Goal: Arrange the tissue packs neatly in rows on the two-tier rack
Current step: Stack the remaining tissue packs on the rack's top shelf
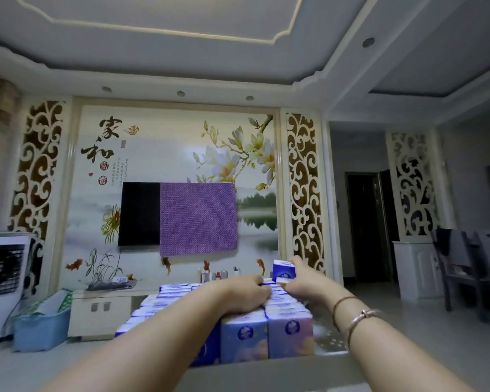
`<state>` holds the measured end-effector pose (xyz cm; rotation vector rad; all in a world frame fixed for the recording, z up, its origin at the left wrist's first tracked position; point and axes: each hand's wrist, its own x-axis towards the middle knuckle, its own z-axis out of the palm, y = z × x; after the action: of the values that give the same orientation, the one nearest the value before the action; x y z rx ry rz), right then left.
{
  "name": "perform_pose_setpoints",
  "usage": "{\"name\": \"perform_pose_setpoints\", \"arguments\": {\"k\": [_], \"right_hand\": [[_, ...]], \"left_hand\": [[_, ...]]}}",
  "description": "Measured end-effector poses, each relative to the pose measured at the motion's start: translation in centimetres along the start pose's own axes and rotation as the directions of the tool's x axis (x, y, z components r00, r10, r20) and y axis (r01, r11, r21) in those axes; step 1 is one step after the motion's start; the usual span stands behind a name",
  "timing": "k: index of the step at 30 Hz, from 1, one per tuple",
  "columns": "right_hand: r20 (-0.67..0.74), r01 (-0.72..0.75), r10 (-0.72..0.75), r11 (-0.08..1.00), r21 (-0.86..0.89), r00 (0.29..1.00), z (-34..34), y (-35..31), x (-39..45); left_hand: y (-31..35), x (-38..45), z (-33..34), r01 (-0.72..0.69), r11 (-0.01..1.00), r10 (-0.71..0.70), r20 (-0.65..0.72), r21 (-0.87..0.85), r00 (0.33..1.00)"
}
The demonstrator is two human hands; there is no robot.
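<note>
Several blue and purple tissue packs (266, 335) stand upright in tight rows that run away from me; the rack beneath them is hidden. My left hand (245, 294) rests palm down on top of the rows near their middle, fingers curved over the pack tops. My right hand (301, 281) reaches to the far right end and grips one blue pack (283, 270), held above the other packs.
A pale surface edge (266, 372) crosses the bottom in front of the packs. A blue plastic bin (40, 329) and a white TV cabinet (99, 312) stand at the left, an air cooler (3, 278) further left. Dining chairs (464, 267) are at the right.
</note>
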<state>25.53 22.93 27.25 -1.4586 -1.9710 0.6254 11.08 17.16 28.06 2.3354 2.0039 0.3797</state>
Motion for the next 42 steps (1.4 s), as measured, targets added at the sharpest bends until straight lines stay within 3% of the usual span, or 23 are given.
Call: {"name": "perform_pose_setpoints", "arguments": {"k": [5,12,17,24,28,35,42], "right_hand": [[-0.063,0.065,-0.069,0.996,-0.062,0.996,0.1,0.1,0.7],[-0.178,0.033,-0.061,0.987,-0.158,0.982,0.4,0.0,-0.3],[-0.031,0.025,-0.028,0.995,-0.095,0.999,0.3,0.0,-0.6],[-0.121,0.010,-0.030,0.986,-0.164,0.992,0.7,0.3,0.0],[-0.044,0.042,-0.042,0.999,-0.011,0.998,0.4,0.4,-0.3],[0.030,0.038,-0.037,0.999,-0.033,0.999,0.2,0.6,-0.4],[-0.053,0.031,-0.042,0.980,-0.195,0.998,0.8,1.1,0.4]], "left_hand": [[-0.5,0.1,-0.5,-0.004,1.000,0.004,0.016,0.011,1.000],[-0.4,-0.4,-0.4,-0.027,0.999,0.027,0.003,0.023,1.000],[-0.6,0.0,-0.2,-0.016,0.999,0.015,0.026,0.032,1.000],[-0.6,0.0,-0.1,-0.016,1.000,0.015,0.031,0.023,0.999],[-0.5,-0.2,-0.2,-0.025,0.999,0.024,0.029,0.033,0.999],[-0.5,-0.2,-0.2,-0.014,1.000,0.014,0.036,0.010,0.999],[-0.3,-0.5,-0.2,-0.016,1.000,0.016,0.033,0.001,0.999]]}}
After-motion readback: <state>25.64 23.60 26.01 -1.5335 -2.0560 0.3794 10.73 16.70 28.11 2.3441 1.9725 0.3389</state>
